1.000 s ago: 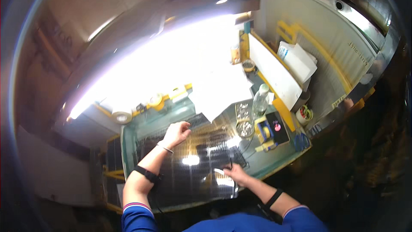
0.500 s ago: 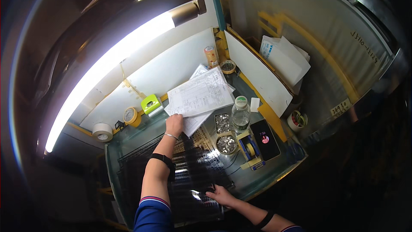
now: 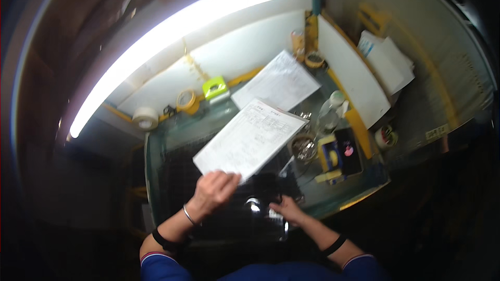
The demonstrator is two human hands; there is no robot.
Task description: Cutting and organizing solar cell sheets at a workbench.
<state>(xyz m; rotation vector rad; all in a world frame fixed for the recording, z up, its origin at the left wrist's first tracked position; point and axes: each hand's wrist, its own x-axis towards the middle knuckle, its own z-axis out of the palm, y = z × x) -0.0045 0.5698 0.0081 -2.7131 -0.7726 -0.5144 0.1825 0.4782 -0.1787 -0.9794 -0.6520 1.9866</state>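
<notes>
My left hand [image 3: 212,191] grips the near edge of a white printed sheet [image 3: 250,138], lifted over the glass-topped table and slightly blurred. A dark, glossy film sheet [image 3: 234,218] lies below it, largely covered by the paper and my arm. My right hand [image 3: 289,211] pinches the right side of this film between thumb and fingers. Another white paper [image 3: 278,80] rests farther back on the table. Just past the held sheet's right corner sits a round tin [image 3: 304,148] of small shiny metal pieces; a second container behind it is mostly hidden.
A clear bottle [image 3: 329,117], a blue-and-yellow tape dispenser [image 3: 329,157] and a phone [image 3: 350,151] stand or lie at the right. Along the back are a green hole punch [image 3: 214,88], tape rolls [image 3: 146,118] and an orange can [image 3: 297,46]. A bright tube lamp [image 3: 172,31] hangs above.
My left hand has drawn the printed sheet off the back papers, toward me and over the dark film. My right hand stays at the film's edge. The whole view has shifted.
</notes>
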